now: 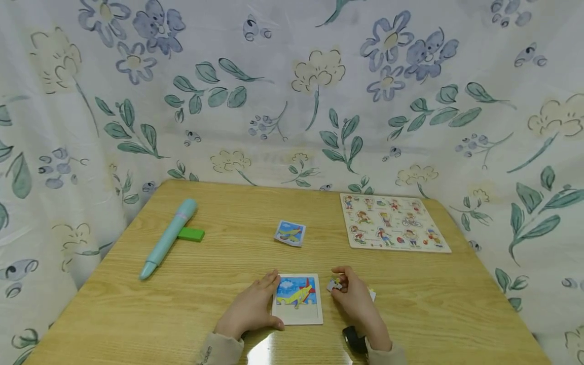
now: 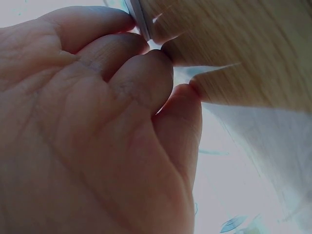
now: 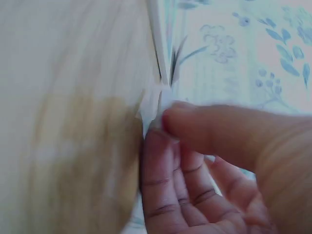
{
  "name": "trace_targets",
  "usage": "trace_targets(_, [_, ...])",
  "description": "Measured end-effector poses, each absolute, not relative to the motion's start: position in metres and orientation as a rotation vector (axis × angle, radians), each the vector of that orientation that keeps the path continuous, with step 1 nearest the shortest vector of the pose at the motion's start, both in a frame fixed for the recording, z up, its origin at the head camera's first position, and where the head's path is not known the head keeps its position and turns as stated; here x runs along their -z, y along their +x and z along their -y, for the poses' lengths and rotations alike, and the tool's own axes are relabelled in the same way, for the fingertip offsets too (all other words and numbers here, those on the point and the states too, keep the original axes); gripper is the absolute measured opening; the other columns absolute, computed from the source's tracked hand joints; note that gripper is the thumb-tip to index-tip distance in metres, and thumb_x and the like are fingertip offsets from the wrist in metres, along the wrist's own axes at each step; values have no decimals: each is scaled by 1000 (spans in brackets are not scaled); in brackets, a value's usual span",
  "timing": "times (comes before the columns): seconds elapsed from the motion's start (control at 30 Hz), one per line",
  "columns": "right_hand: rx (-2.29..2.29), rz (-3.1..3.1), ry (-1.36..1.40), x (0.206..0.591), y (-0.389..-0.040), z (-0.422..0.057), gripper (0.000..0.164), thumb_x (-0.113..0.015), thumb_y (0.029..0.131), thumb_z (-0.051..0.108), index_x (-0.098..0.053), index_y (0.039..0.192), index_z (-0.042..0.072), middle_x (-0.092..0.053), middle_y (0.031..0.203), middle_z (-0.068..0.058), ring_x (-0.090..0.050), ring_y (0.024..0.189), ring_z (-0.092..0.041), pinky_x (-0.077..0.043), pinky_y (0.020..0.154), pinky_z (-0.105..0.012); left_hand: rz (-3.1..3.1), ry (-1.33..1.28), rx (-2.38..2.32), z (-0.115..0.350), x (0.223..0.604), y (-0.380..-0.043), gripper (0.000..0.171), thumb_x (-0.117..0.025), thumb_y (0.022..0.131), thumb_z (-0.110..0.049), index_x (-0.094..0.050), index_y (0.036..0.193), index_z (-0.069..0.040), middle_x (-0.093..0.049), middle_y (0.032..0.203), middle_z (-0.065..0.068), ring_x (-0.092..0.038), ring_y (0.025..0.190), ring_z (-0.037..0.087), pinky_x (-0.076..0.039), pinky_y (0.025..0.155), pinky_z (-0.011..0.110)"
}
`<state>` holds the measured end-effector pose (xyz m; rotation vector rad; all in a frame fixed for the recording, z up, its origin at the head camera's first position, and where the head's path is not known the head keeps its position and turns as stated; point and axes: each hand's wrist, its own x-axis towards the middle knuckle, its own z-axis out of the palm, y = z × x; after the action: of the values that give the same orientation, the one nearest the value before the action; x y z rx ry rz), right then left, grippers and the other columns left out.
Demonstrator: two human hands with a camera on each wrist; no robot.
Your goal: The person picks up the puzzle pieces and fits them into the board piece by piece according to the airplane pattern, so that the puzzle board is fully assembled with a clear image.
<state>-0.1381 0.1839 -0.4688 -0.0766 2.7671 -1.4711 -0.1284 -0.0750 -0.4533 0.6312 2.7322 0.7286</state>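
Note:
A small jigsaw puzzle tray [image 1: 297, 315] lies on the table. An airplane picture [image 1: 296, 291] fills its upper part, and bare board shows below. My left hand [image 1: 251, 307] holds the tray at its left side, fingers by the upper corner and thumb at the lower one. In the left wrist view, fingertips [image 2: 165, 56] meet the table by a thin edge. To the right of the tray, my right hand [image 1: 358, 299] pinches a puzzle piece [image 1: 333, 285] between thumb and fingers. Another piece [image 1: 372, 294] lies partly hidden behind that hand.
A small airplane picture card [image 1: 290, 233] lies beyond the tray. At the back right sits a board with cartoon figures [image 1: 396, 223]. On the left are a large teal pen-shaped thing [image 1: 169, 238] and a green block [image 1: 191, 234]. A floral curtain [image 1: 283, 111] borders the table.

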Motion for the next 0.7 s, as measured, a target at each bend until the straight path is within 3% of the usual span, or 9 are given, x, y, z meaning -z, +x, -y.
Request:
trace_targets(0.17, [1826, -2450, 40, 468, -141, -180, 32, -64, 87, -6, -57, 118, -6, -66, 86, -10, -61, 69, -11, -55, 59, -20, -2730, 626, -727, 75, 455, -129, 108, -86, 64, -44, -36, 146, 4, -30, 157, 18, -32, 144, 39, -32, 115, 58])
trace_targets(0.3, [1883, -2297, -16, 466, -138, -168, 25, -63, 90, 0, -58, 112, -11, -71, 81, -10, -62, 60, -11, -55, 54, -22, -2738, 631, -710, 76, 457, -129, 107, -85, 65, -45, -36, 147, 3, -29, 158, 18, -31, 144, 38, -32, 116, 57])
trace_targets(0.47, [1748, -2342, -115, 461, -130, -139, 18, -69, 89, 10, -62, 98, -5, -72, 76, -9, -59, 56, -10, -50, 47, -20, -2743, 630, -711, 77, 458, -129, 107, -85, 65, -46, -37, 147, 3, -30, 158, 17, -32, 144, 38, -33, 115, 57])
trace_targets(0.7, [1552, -2514, -291, 462, -121, -107, 11, -73, 83, 8, -66, 86, 1, -71, 73, -6, -62, 60, -6, -48, 49, -16, -2736, 632, -713, 77, 457, -129, 105, -85, 66, -46, -37, 147, 2, -30, 158, 17, -32, 144, 37, -33, 115, 57])
